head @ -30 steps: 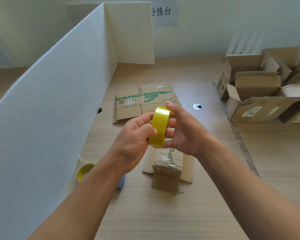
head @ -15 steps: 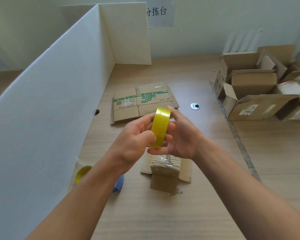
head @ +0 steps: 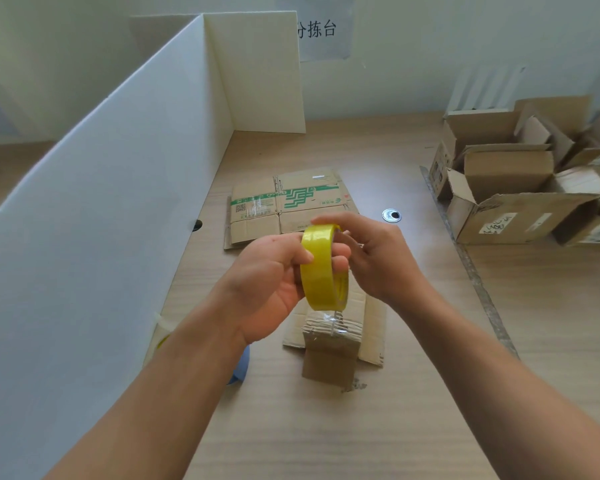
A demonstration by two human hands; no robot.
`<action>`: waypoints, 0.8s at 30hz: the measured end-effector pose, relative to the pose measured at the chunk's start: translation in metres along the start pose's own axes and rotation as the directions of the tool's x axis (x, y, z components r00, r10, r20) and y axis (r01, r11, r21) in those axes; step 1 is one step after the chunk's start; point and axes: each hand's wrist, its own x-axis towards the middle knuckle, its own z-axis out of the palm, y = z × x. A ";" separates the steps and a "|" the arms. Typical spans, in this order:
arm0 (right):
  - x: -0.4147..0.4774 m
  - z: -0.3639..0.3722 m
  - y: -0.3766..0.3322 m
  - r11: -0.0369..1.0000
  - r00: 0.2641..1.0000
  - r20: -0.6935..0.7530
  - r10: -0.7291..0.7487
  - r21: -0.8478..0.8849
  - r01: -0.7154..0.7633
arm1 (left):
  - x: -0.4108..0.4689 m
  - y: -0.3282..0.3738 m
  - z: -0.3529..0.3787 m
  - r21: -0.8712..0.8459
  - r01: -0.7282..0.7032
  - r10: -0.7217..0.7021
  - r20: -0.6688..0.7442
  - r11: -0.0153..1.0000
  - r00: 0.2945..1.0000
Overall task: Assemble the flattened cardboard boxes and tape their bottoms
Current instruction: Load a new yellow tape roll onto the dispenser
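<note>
A yellow tape roll [head: 321, 268] is held upright above the table between both hands. My left hand [head: 267, 282] grips its left side, thumb on the rim and fingers through the core. My right hand [head: 374, 258] holds the right side, with its index finger curled over the top of the roll. Below the roll stands a small assembled cardboard box [head: 329, 348], flaps spread, with clear tape on its upper face. A flattened cardboard box [head: 284, 206] with green print lies farther back on the table.
A tall white partition [head: 94, 209] walls off the left side. Several assembled open boxes [head: 520, 188] are piled at the right. Another yellow tape roll [head: 161, 341] and a blue object [head: 241, 365] lie by the partition, partly behind my left arm. A metal grommet [head: 391, 215] sits in the wooden table.
Both hands have stayed together on the roll. The right index finger has curled further over the top of the roll and the roll has turned slightly.
</note>
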 end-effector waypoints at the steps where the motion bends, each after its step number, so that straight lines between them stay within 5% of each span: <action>1: -0.001 0.000 0.000 1.000 0.999 -0.018 0.029 0.007 -0.029 | -0.001 -0.001 0.001 0.005 -0.015 0.015 -0.008 1.000 1.000; 17: -0.001 0.001 -0.010 0.903 0.934 0.009 0.358 0.249 -0.349 | -0.009 -0.011 0.015 0.037 -0.240 0.241 -0.044 0.970 0.969; 24: -0.003 0.005 -0.011 0.945 0.954 -0.078 0.288 0.186 -0.270 | -0.007 -0.010 0.018 0.022 -0.246 0.246 -0.152 0.969 0.957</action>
